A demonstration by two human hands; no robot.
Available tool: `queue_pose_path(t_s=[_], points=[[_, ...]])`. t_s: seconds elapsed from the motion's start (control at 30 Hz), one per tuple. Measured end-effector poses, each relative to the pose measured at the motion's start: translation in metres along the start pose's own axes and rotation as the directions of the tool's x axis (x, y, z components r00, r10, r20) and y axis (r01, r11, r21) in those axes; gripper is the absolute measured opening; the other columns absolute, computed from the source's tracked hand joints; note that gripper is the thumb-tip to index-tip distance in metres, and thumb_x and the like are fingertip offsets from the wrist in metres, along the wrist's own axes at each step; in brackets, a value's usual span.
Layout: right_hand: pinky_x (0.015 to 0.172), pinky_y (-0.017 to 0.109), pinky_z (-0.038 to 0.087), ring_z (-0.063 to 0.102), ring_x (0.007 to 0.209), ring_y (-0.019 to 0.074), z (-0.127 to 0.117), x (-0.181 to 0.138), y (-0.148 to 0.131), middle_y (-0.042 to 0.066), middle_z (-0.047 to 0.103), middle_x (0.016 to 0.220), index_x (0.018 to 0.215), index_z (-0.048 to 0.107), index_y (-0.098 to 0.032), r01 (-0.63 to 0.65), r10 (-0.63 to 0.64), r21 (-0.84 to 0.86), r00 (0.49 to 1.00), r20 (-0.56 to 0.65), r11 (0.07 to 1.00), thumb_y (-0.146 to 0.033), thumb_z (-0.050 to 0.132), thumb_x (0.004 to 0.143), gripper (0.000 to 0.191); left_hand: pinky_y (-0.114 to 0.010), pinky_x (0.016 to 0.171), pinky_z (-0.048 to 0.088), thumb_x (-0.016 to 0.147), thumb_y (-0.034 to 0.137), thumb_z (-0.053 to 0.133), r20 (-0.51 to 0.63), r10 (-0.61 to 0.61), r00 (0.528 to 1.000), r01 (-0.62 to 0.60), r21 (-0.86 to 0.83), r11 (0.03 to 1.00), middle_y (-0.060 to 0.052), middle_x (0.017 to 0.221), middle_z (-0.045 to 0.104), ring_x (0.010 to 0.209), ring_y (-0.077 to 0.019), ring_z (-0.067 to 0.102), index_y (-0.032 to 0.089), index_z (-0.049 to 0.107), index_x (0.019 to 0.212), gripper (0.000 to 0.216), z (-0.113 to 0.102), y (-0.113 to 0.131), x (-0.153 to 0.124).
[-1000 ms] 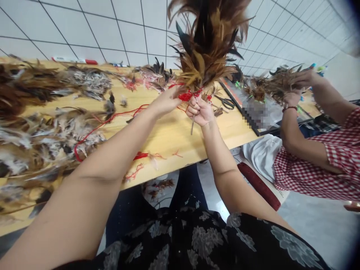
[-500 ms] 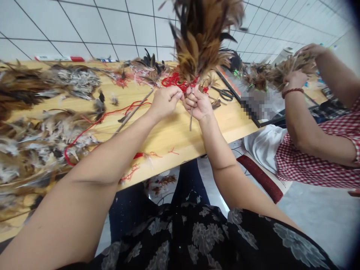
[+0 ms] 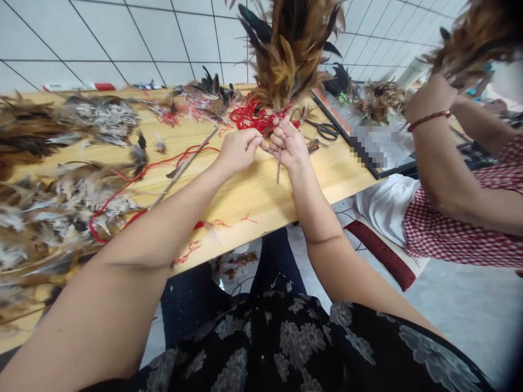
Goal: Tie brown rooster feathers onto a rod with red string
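Observation:
My right hand (image 3: 291,142) is closed around the thin stick of a feather duster (image 3: 288,60), just under its feathers. The duster stands upright, brown and black feathers fanning upward, and the bare stick end (image 3: 278,170) pokes out below my fist. To its left, my left hand (image 3: 241,149) is pinched shut, fingertips near the right hand; whatever lies between them is too small to make out. Tangled red string (image 3: 250,117) lies on the table behind my hands, close to the base of the feathers.
Loose feathers (image 3: 73,201) cover the table's left side, beside a long stick (image 3: 183,166) and a red cord (image 3: 108,209). Black scissors (image 3: 324,129) lie to the right, near a black-edged tray (image 3: 373,173). At far right, a co-worker's hand (image 3: 433,98) holds up another feather bunch (image 3: 469,46).
My left hand has drawn slightly away from the right, which still grips the duster. The co-worker's feather bunch has risen and now stands upright.

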State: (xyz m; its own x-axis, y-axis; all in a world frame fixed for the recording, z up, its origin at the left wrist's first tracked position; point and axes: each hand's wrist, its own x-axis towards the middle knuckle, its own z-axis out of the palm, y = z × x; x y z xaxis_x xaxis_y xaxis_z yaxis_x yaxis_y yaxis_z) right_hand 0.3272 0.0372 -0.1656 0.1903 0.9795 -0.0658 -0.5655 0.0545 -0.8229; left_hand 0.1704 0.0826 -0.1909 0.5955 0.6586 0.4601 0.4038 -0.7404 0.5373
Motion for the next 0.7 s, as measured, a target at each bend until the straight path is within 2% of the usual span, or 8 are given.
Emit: queue_pose_path(t_s=[0.1, 0.2, 0.3, 0.37, 0.43, 0.53, 0.63, 0.7], points=[[0.047, 0.023, 0.009, 0.005, 0.047, 0.0062, -0.012, 0.005, -0.011, -0.013, 0.015, 0.055, 0.084, 0.044, -0.022, 0.082, -0.080, 0.039, 0.996, -0.050, 0.996, -0.068, 0.048, 0.104, 0.050, -0.035, 0.086, 0.052, 0.096, 0.026, 0.052, 0.011, -0.035, 0.999, 0.035, 0.029, 0.999, -0.004, 0.090, 0.074, 0.090, -0.0218, 0.067, 0.022, 0.071, 0.101, 0.019, -0.012, -0.018, 0.005], [0.050, 0.025, 0.009, 0.003, 0.051, 0.0083, -0.029, 0.008, -0.029, -0.012, 0.012, 0.057, 0.084, 0.042, -0.023, 0.192, -0.180, 0.070, 0.972, -0.151, 0.979, -0.070, 0.038, 0.107, 0.053, -0.043, 0.099, 0.051, 0.096, 0.027, 0.055, -0.002, -0.086, 0.996, 0.085, 0.144, 0.986, -0.007, 0.107, 0.075, 0.108, -0.0263, 0.066, 0.023, 0.073, 0.105, 0.021, -0.033, -0.034, 0.016], [0.050, 0.026, 0.009, 0.001, 0.052, 0.0101, -0.045, 0.006, -0.045, -0.011, 0.009, 0.059, 0.082, 0.040, -0.023, 0.314, -0.279, 0.140, 0.934, -0.223, 0.939, -0.066, 0.026, 0.111, 0.053, -0.048, 0.110, 0.045, 0.099, 0.029, 0.056, 0.060, -0.174, 0.983, 0.150, 0.282, 0.947, -0.007, 0.112, 0.073, 0.119, -0.0265, 0.060, 0.021, 0.073, 0.108, 0.021, -0.052, -0.032, 0.035], [0.049, 0.026, 0.011, 0.002, 0.050, 0.0103, -0.050, 0.003, -0.051, -0.010, 0.010, 0.060, 0.082, 0.039, -0.024, 0.362, -0.314, 0.184, 0.917, -0.245, 0.914, -0.065, 0.027, 0.111, 0.051, -0.048, 0.111, 0.044, 0.099, 0.027, 0.057, 0.130, -0.212, 0.969, 0.151, 0.366, 0.918, -0.008, 0.116, 0.072, 0.117, -0.0254, 0.059, 0.018, 0.075, 0.110, 0.023, -0.055, -0.022, 0.052], [0.048, 0.025, 0.011, 0.002, 0.049, 0.0103, -0.053, 0.001, -0.054, -0.010, 0.009, 0.060, 0.081, 0.037, -0.025, 0.367, -0.316, 0.188, 0.915, -0.251, 0.911, -0.067, 0.034, 0.109, 0.050, -0.048, 0.109, 0.045, 0.096, 0.024, 0.058, 0.207, -0.197, 0.958, 0.092, 0.430, 0.898, -0.009, 0.119, 0.072, 0.114, -0.0256, 0.061, 0.017, 0.077, 0.113, 0.026, -0.047, -0.012, 0.068], [0.046, 0.026, 0.010, -0.001, 0.052, 0.0114, -0.053, 0.000, -0.054, -0.009, 0.006, 0.059, 0.079, 0.037, -0.026, 0.346, -0.306, 0.156, 0.923, -0.235, 0.925, -0.068, 0.042, 0.107, 0.050, -0.045, 0.104, 0.048, 0.089, 0.022, 0.062, 0.339, -0.088, 0.937, -0.076, 0.444, 0.893, -0.008, 0.109, 0.074, 0.112, -0.0269, 0.063, 0.021, 0.081, 0.109, 0.027, -0.020, -0.004, 0.088], [0.044, 0.028, 0.010, -0.002, 0.054, 0.0138, -0.053, 0.002, -0.055, -0.009, 0.007, 0.056, 0.077, 0.039, -0.026, 0.318, -0.276, 0.160, 0.931, -0.238, 0.935, -0.065, 0.038, 0.109, 0.050, -0.041, 0.096, 0.052, 0.085, 0.021, 0.065, 0.429, -0.020, 0.903, -0.198, 0.456, 0.868, -0.006, 0.099, 0.074, 0.107, -0.0269, 0.067, 0.025, 0.083, 0.101, 0.025, 0.001, 0.008, 0.098], [0.043, 0.028, 0.012, 0.001, 0.050, 0.0144, -0.053, 0.002, -0.057, -0.009, 0.010, 0.053, 0.077, 0.041, -0.026, 0.294, -0.247, 0.187, 0.939, -0.241, 0.937, -0.059, 0.030, 0.113, 0.050, -0.041, 0.096, 0.053, 0.088, 0.018, 0.063, 0.463, -0.068, 0.884, -0.215, 0.531, 0.820, -0.006, 0.101, 0.075, 0.108, -0.0268, 0.068, 0.025, 0.084, 0.104, 0.027, -0.002, 0.024, 0.097]])
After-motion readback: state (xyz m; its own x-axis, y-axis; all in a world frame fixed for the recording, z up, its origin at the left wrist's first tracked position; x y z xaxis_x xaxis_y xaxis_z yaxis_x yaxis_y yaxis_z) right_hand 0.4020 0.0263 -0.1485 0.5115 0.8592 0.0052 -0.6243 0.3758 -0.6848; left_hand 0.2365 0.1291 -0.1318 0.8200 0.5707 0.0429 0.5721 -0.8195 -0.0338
